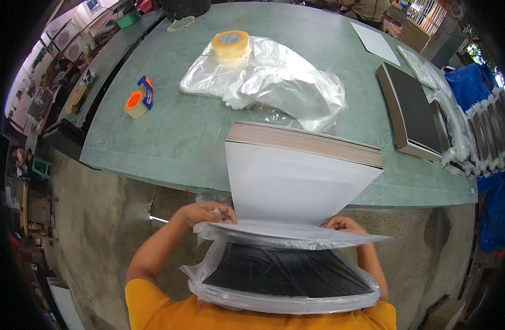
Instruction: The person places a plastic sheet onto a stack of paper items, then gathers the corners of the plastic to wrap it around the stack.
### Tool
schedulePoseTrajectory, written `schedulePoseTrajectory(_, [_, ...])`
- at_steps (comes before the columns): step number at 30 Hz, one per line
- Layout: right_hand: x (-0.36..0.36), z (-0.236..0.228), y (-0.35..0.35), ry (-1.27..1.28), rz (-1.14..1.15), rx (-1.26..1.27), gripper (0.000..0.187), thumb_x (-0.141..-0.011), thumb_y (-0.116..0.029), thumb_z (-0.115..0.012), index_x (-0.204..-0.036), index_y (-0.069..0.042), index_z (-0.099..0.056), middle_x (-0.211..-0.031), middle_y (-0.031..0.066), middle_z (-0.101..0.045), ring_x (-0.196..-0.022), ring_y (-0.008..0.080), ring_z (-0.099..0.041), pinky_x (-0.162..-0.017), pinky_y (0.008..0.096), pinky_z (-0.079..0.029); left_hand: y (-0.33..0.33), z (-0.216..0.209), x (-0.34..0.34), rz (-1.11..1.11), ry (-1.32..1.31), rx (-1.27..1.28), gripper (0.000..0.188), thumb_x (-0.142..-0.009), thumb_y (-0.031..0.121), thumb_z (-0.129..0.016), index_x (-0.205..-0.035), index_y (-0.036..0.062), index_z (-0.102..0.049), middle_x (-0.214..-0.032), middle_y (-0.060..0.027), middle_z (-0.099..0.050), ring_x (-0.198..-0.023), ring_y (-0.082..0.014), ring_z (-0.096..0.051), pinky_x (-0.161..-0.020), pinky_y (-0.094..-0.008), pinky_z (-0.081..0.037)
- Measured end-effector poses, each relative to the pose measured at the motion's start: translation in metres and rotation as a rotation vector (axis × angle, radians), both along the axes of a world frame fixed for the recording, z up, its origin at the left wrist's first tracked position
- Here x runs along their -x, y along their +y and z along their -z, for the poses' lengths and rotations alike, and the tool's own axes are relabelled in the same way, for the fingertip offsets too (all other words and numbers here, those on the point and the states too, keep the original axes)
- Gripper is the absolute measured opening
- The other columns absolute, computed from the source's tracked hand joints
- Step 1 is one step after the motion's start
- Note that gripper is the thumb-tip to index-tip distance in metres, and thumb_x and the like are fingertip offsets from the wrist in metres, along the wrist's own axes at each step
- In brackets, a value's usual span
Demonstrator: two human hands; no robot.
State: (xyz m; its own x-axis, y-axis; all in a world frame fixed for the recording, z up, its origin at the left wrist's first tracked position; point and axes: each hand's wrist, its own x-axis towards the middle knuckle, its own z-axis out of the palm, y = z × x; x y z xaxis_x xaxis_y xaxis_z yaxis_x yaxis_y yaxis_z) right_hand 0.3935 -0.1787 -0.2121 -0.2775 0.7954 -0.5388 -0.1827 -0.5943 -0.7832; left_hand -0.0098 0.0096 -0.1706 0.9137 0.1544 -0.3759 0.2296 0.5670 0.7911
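Note:
A thick stack of white boards (pixel 296 179) stands tilted at the table's near edge, its brown layered edge facing up. Against my body leans a black panel (pixel 285 272) in clear plastic. Between the two lies a pale flat layer in a clear plastic bag (pixel 296 235). My left hand (pixel 211 213) pinches the bag's left edge, fingers closed. At the right edge of that layer, my right hand (pixel 346 224) has its fingers curled round the plastic; part of it is hidden behind the layer.
The green table (pixel 170 137) holds clear plastic bags (pixel 285 77), a tape roll (pixel 230 45) on top of them and a blue-orange tape dispenser (pixel 139 99). At right are a black-topped stack (pixel 409 107), plastic-wrapped pieces (pixel 456 121) and a white sheet (pixel 374 43).

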Motion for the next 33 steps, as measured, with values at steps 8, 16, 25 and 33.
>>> schedulePoseTrajectory(8, [0.028, 0.04, -0.01, -0.839, -0.164, -0.121, 0.023, -0.074, -0.02, -0.059, -0.082, 0.001, -0.06, -0.076, 0.0097, -0.06, -0.067, 0.0137, -0.055, -0.064, 0.0259, -0.044, -0.003, 0.121, 0.024, 0.29, 0.373, -0.571, 0.031, -0.074, 0.024, -0.06, -0.093, -0.0005, -0.058, -0.089, -0.0103, -0.057, -0.085, -0.0181, -0.053, -0.077, -0.0279, -0.04])
schedulePoseTrajectory(16, [0.039, -0.114, 0.006, 0.601, 0.053, -0.758, 0.061, -0.088, -0.045, -0.026, -0.092, 0.005, -0.061, -0.1, 0.0189, -0.059, -0.103, 0.0333, -0.051, -0.093, 0.0434, -0.029, -0.003, -0.137, -0.03, 0.405, -0.386, -0.556, 0.027, -0.083, 0.02, -0.052, -0.105, 0.0044, -0.057, -0.089, -0.0123, -0.06, -0.086, -0.0236, -0.056, -0.073, -0.0311, -0.042])
schedulePoseTrajectory(25, [0.083, 0.029, 0.002, -0.298, -0.729, -0.35, 0.055, -0.087, -0.046, -0.036, -0.13, -0.011, -0.033, -0.132, 0.0157, -0.032, -0.126, 0.0286, -0.024, -0.102, 0.0376, -0.018, -0.06, 0.068, -0.067, 0.415, 0.192, -0.705, 0.031, -0.085, 0.031, -0.049, -0.101, 0.0059, -0.056, -0.098, -0.0136, -0.058, -0.091, -0.0248, -0.054, -0.08, -0.0339, -0.041])
schedulePoseTrajectory(33, [0.104, -0.096, 0.072, -0.284, -0.434, -0.65, 0.05, -0.078, -0.033, -0.059, -0.114, 0.0, -0.046, -0.1, 0.0139, -0.056, -0.089, 0.0198, -0.054, -0.073, 0.0318, -0.044, -0.037, -0.114, -0.16, -0.236, -0.456, -0.982, 0.043, -0.085, 0.035, -0.047, -0.117, 0.0057, -0.044, -0.104, -0.0165, -0.048, -0.095, -0.026, -0.048, -0.08, -0.0362, -0.039])
